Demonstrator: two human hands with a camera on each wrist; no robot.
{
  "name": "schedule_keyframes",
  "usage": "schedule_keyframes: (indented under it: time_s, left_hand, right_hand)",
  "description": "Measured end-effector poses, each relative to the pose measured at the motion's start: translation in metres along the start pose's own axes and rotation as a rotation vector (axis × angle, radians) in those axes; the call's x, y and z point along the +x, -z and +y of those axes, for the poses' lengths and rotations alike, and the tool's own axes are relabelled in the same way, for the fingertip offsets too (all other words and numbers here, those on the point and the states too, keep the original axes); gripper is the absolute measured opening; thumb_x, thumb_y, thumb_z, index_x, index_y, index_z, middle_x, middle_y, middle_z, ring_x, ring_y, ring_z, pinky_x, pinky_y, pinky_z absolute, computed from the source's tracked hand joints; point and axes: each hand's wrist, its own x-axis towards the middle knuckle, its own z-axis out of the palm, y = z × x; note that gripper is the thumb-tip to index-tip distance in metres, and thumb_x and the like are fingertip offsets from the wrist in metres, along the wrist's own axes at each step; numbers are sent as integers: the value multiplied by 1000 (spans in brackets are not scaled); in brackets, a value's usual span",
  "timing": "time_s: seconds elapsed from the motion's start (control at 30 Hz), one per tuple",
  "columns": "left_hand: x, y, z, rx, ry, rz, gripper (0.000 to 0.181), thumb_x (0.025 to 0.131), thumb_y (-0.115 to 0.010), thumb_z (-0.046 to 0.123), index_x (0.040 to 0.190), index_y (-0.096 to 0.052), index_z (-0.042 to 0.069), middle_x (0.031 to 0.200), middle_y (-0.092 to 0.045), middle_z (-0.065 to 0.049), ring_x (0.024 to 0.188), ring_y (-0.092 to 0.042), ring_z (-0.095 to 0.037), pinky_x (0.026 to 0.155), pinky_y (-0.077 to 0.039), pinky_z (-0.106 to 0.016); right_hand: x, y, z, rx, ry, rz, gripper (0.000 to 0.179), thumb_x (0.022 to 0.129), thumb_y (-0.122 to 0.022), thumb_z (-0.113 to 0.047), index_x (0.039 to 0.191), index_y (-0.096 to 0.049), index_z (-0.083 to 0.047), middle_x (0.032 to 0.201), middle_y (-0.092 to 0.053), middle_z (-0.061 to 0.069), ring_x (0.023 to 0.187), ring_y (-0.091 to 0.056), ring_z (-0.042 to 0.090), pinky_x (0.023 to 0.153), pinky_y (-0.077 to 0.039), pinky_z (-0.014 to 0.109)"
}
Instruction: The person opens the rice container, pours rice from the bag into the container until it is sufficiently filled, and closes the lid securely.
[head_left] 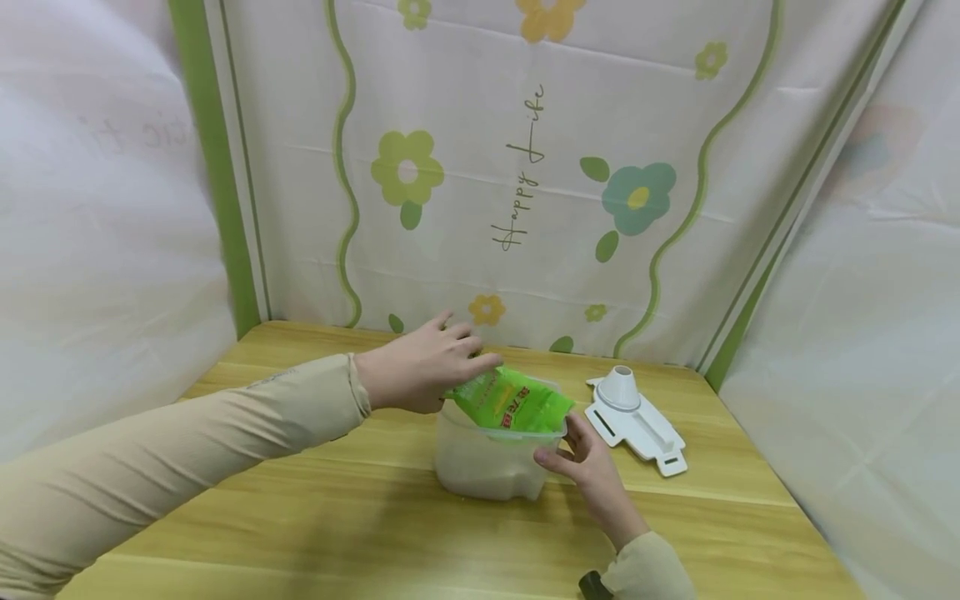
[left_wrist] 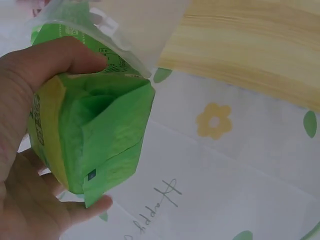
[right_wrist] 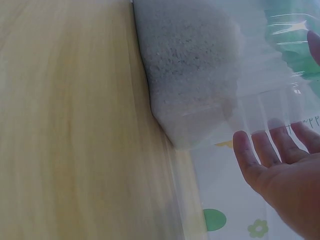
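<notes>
My left hand (head_left: 423, 362) grips one end of a green bag (head_left: 517, 404) with printed lettering. The bag lies tilted over the top of a translucent plastic container (head_left: 487, 462), its other end inside the rim. In the left wrist view the thumb presses on top of the bag's folded end (left_wrist: 112, 130), with fingers underneath. My right hand (head_left: 592, 471) holds the container at its right side, thumb toward the front and fingers round the wall. White rice-like grains (right_wrist: 190, 55) show through the container's wall in the right wrist view.
A white plastic lid-like piece (head_left: 637, 425) with a cone-shaped spout lies on the wooden table (head_left: 360, 517), to the right of the container. Behind the table hangs a white flowered curtain (head_left: 465, 100), with pale fabric sides left and right.
</notes>
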Motion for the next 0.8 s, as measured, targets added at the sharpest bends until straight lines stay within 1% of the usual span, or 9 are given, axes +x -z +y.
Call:
schedule_keyframes:
  time_s: [0.07, 0.13, 0.2, 0.3, 0.37, 0.43, 0.57, 0.7, 0.8]
  left_hand:
    - [-2, -1, -3, -74, 25, 22, 65, 70, -83, 16, 130, -56, 12, 116, -63, -7, 107, -56, -30, 102, -35, -66]
    - [-4, -3, -5, -134, 43, 56, 62, 68, -83, 15, 126, -60, 10, 118, -64, -6, 107, -56, -29, 101, -34, -68]
    - [-6, -4, -6, -180, 54, 81, 60, 67, -84, 14, 122, -62, 10, 119, -63, -6, 105, -56, -29, 100, -39, -63]
    - [-7, -6, -8, -252, 47, 131, 56, 66, -83, 8, 118, -64, 8, 114, -64, -6, 102, -56, -27, 93, -48, -49]
    - [-8, -7, -10, -292, 35, 151, 54, 66, -82, 5, 117, -65, 7, 112, -64, -6, 102, -55, -26, 89, -49, -42]
    - [-8, -7, -11, -335, 17, 170, 52, 67, -82, 3, 116, -65, 5, 110, -64, -6, 101, -55, -25, 88, -50, -39]
    - [-10, -7, -13, -407, -19, 157, 53, 67, -82, 1, 116, -64, 3, 110, -63, -8, 102, -54, -25, 86, -50, -35]
    - [-11, -5, -14, -472, -34, 95, 58, 64, -82, 0, 119, -63, 3, 113, -61, -8, 106, -52, -22, 86, -51, -31]
    - [-11, -5, -15, -501, -38, 65, 60, 64, -83, 1, 120, -63, 2, 113, -61, -7, 107, -52, -21, 86, -52, -30]
  right_hand:
    - [0, 0, 0, 3, 1, -2, 68, 86, -74, -5, 146, -44, -15, 141, -49, 8, 129, -44, 25, 100, -45, 38]
    - [0, 0, -1, 5, 0, -2, 67, 87, -74, -4, 146, -44, -15, 141, -49, 8, 129, -44, 25, 100, -45, 37]
    - [1, 0, -2, 6, 2, -4, 67, 87, -74, -4, 146, -44, -14, 141, -49, 9, 129, -44, 25, 100, -45, 37]
    - [2, 0, -3, 11, 2, -9, 67, 87, -73, -3, 146, -43, -14, 142, -48, 9, 129, -44, 25, 100, -45, 36]
    - [2, 0, -3, 14, 4, -11, 68, 87, -74, -3, 146, -43, -14, 142, -48, 10, 129, -44, 26, 100, -45, 36]
    - [3, 0, -3, 17, 3, -13, 68, 87, -74, -3, 146, -43, -14, 141, -48, 10, 129, -44, 26, 100, -45, 36]
    - [3, 0, -3, 13, 5, -13, 67, 87, -74, -3, 146, -44, -14, 141, -49, 10, 130, -44, 25, 100, -45, 36]
    - [1, 0, -1, 10, 1, -12, 66, 88, -73, -3, 146, -43, -13, 141, -49, 10, 130, -43, 24, 101, -45, 36]
    - [1, 1, 0, 13, 1, -13, 66, 88, -73, -3, 146, -43, -13, 141, -49, 11, 130, -44, 25, 100, -45, 36]
